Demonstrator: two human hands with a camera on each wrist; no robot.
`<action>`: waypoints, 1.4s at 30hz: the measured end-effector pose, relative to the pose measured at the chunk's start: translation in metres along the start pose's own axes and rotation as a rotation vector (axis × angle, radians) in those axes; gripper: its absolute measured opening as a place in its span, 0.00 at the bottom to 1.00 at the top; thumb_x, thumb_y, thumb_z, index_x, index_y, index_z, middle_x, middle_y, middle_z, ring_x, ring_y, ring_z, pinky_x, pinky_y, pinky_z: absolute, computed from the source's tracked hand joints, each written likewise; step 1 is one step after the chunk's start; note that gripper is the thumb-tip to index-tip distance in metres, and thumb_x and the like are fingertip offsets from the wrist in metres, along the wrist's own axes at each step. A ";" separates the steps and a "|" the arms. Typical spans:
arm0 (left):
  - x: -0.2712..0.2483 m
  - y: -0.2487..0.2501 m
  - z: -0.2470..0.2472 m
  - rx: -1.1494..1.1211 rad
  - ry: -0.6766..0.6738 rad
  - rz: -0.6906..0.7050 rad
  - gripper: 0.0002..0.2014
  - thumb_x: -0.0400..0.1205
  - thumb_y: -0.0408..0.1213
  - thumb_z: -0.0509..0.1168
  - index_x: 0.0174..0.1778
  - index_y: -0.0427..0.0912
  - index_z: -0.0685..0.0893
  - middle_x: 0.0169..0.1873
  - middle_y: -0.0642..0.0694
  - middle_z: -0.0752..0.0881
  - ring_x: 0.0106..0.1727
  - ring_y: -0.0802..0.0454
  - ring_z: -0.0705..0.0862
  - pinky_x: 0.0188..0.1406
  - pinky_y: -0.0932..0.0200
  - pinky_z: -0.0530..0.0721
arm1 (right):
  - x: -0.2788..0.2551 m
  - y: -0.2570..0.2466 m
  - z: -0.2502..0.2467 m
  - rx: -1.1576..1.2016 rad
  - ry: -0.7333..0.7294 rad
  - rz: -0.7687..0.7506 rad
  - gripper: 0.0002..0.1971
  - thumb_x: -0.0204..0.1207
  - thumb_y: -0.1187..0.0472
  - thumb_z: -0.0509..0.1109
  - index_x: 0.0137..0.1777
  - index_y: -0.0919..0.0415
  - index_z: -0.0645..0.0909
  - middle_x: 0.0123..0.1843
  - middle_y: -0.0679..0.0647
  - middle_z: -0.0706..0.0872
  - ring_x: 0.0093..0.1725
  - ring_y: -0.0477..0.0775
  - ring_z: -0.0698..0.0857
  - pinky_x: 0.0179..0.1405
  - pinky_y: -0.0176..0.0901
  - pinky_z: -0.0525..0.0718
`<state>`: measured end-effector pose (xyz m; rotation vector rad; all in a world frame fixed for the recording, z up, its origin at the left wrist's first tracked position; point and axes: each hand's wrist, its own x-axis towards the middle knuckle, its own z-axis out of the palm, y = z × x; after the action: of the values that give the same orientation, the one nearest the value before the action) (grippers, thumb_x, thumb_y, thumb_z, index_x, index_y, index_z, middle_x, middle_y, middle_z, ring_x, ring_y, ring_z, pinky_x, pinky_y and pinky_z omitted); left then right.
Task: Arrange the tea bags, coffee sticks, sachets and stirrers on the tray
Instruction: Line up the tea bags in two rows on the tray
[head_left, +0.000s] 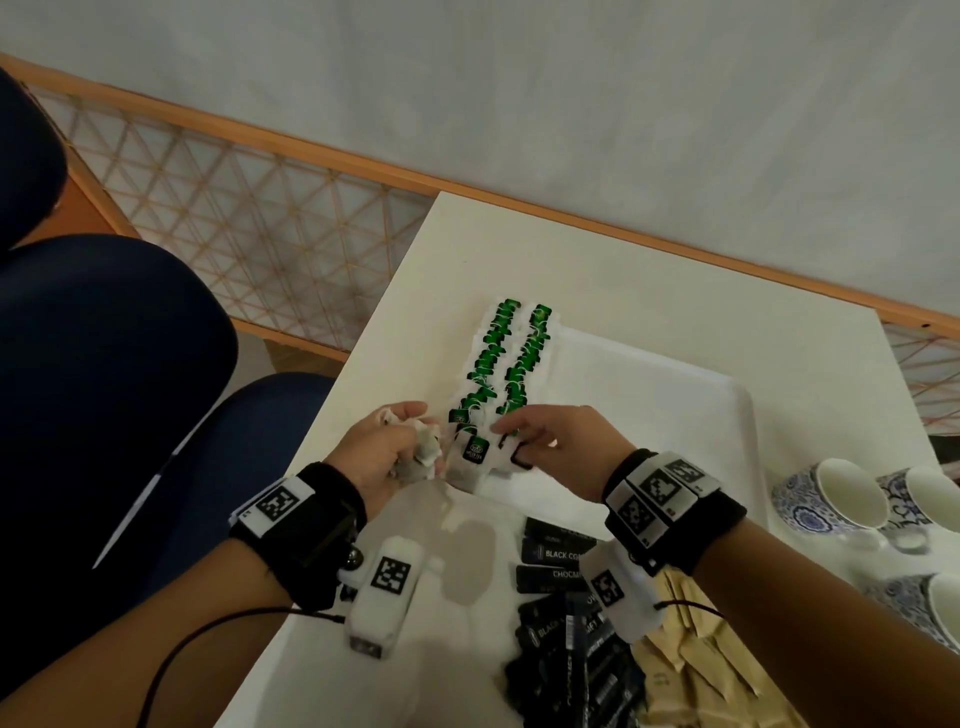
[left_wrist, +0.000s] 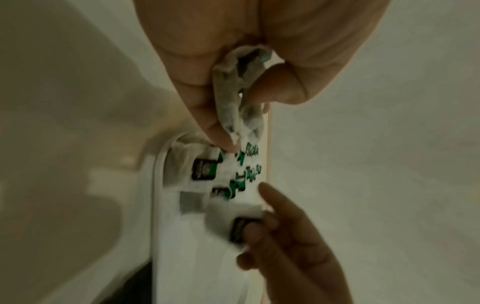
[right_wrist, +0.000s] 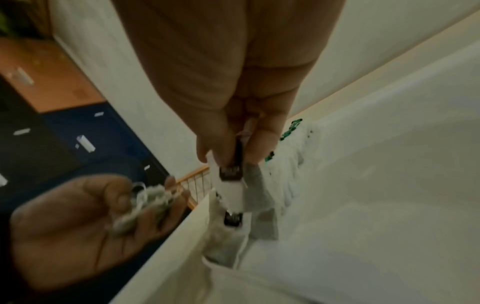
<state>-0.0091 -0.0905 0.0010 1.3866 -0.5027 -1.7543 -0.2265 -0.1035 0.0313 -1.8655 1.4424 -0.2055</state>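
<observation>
Right now the left hand (head_left: 382, 452) is curled around a bunch of loose tea bags (left_wrist: 240, 96), gripped just off the near-left corner of the white tray (head_left: 691, 395). Beside it, the right hand (head_left: 561, 449) pinches a single tea bag (right_wrist: 233, 185) by its dark tag, low over the tray's near end. Beyond the fingers, two rows of green-tagged tea bags (head_left: 511, 358) line the tray's left side. Nearer, black coffee sticks (head_left: 558, 564) and brown sachets (head_left: 696, 654) lie on the table (head_left: 649, 280), patterned cups (head_left: 841, 499) to the right.

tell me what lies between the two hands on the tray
Head view: the near end of the tea bag rows, one green-tagged bag, lies between the left hand and right hand.
</observation>
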 end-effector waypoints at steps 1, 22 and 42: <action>0.000 0.003 -0.002 -0.016 -0.003 0.010 0.21 0.73 0.13 0.50 0.50 0.39 0.77 0.45 0.38 0.81 0.41 0.42 0.80 0.35 0.53 0.76 | 0.001 -0.001 0.003 -0.015 -0.034 0.007 0.19 0.77 0.68 0.66 0.63 0.48 0.82 0.48 0.46 0.85 0.45 0.40 0.82 0.40 0.16 0.73; 0.006 -0.011 0.019 0.028 -0.231 0.028 0.16 0.78 0.26 0.68 0.61 0.28 0.80 0.32 0.40 0.85 0.24 0.51 0.82 0.17 0.67 0.76 | 0.008 -0.013 0.021 -0.027 0.151 -0.254 0.17 0.71 0.55 0.76 0.60 0.48 0.84 0.54 0.46 0.85 0.52 0.43 0.81 0.54 0.37 0.80; 0.007 -0.014 0.024 0.139 -0.151 -0.057 0.07 0.77 0.36 0.71 0.46 0.36 0.86 0.33 0.41 0.87 0.27 0.49 0.84 0.24 0.61 0.80 | 0.001 -0.009 0.009 0.248 0.204 -0.053 0.20 0.73 0.57 0.74 0.64 0.41 0.78 0.64 0.42 0.78 0.57 0.41 0.80 0.54 0.34 0.80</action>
<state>-0.0364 -0.0922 -0.0056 1.3812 -0.6840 -1.9106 -0.2145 -0.0991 0.0300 -1.7184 1.4298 -0.5885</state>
